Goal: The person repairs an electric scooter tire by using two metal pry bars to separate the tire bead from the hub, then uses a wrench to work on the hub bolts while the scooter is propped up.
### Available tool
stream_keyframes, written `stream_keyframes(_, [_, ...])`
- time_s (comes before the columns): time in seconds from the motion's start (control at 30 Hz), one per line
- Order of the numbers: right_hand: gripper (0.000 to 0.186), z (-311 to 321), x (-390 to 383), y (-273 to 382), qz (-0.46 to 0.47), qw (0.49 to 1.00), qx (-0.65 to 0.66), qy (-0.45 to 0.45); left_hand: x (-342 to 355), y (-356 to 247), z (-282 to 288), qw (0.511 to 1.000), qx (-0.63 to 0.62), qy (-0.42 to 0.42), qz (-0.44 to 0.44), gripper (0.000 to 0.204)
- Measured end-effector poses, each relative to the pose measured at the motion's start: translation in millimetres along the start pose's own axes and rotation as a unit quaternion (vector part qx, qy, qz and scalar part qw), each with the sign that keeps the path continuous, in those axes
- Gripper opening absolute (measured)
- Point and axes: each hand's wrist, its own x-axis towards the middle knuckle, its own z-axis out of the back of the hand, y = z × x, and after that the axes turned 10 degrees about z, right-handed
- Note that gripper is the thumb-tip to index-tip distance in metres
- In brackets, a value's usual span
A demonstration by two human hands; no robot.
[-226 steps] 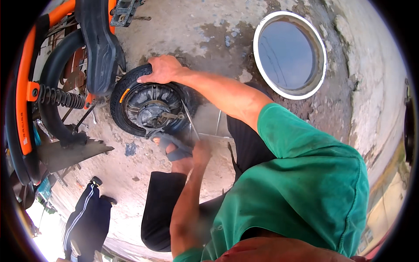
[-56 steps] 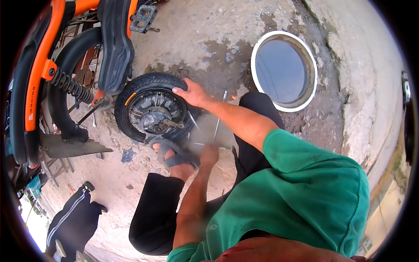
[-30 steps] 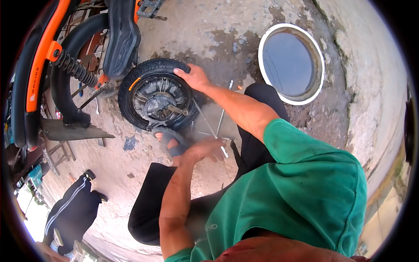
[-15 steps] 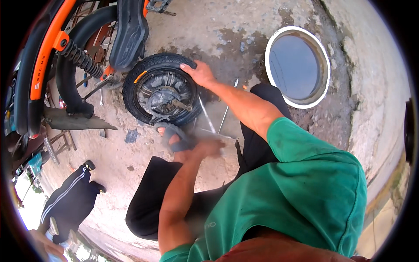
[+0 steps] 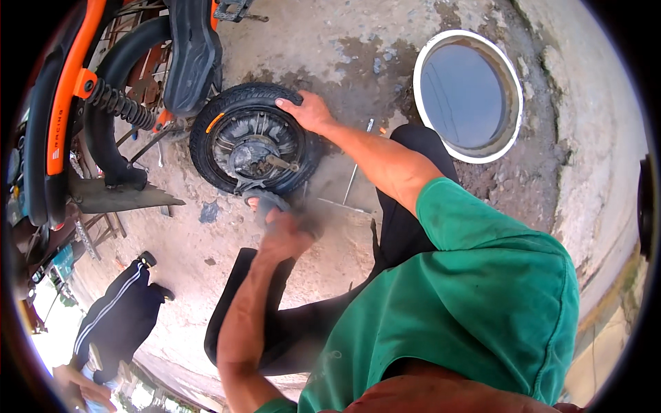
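A wheel with a black knobbly tyre leans tilted on the ground, its greasy hub and axle facing up toward me. My right hand grips the tyre at its upper right, thumb on the sidewall and fingers over the tread. Just below the wheel, my left hand is by my sandalled foot, which rests close against the tyre. Motion smears the left hand's fingers, and whether they hold anything cannot be made out. A thin metal rod lies right of the wheel, with another rod below it.
A white-rimmed round basin of water stands at the upper right. An orange and black two-wheeler with a coil spring fills the upper left. Another person in dark striped trousers is at the lower left. A wall edge runs along the right.
My left hand has moved left and slightly up, nearer my foot. A pale rod that stood beside the tyre's right side no longer shows there. My right hand stays on the tyre.
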Motion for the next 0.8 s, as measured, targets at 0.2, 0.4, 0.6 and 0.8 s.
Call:
stream_keyframes(0.2, [0.096, -6.3, 7.6, -11.7, 0.003, 1.000, -0.019, -0.011, -60.1, -11.2, 110.3, 0.982, 0.161, -0.099, -0.027, 0.018])
stream_keyframes(0.4, [0.096, -2.9, 10.2, -17.0, 0.000, 1.000, -0.018, -0.018, -49.4, -29.0, 137.1, 0.978, 0.171, -0.107, -0.054, 0.026])
stream_keyframes(0.6, [0.094, -1.1, -0.5, 2.9, -0.001, 1.000, -0.017, -0.014, -19.0, -42.4, 170.2, 0.968, 0.242, -0.052, -0.031, 0.030])
stream_keyframes(0.8, [0.089, -2.4, 5.1, -4.7, -0.008, 0.999, -0.036, -0.031, 0.2, -71.5, 185.0, 0.960, 0.264, -0.023, -0.094, 0.028])
